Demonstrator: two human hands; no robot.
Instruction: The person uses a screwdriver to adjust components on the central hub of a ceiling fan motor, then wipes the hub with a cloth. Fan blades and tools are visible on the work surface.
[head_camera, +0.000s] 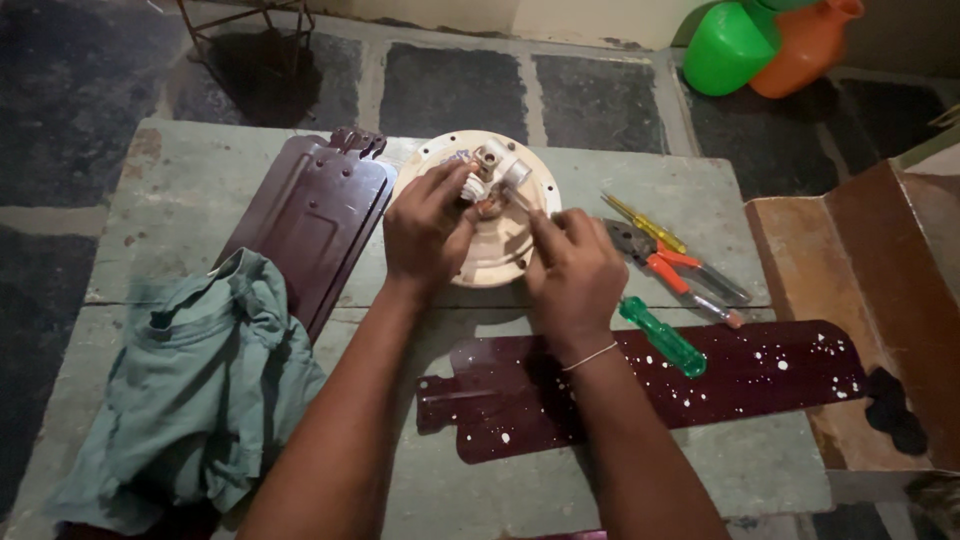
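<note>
A round cream ceiling-fan motor housing lies on a grey-green table. A metal shaft fitting with short wires stands at its centre. My left hand pinches the wires beside that fitting. My right hand holds a thin tool whose tip reaches the fitting; the tool's handle is hidden in the fist. A dark maroon fan blade speckled with white lies in front of the housing, under my right forearm.
Stacked maroon blades lie left of the housing, with a crumpled green cloth beside them. Right of the housing are a yellow screwdriver, orange-handled pliers and a green-handled screwdriver. A brown step and two plastic jugs stand at the right.
</note>
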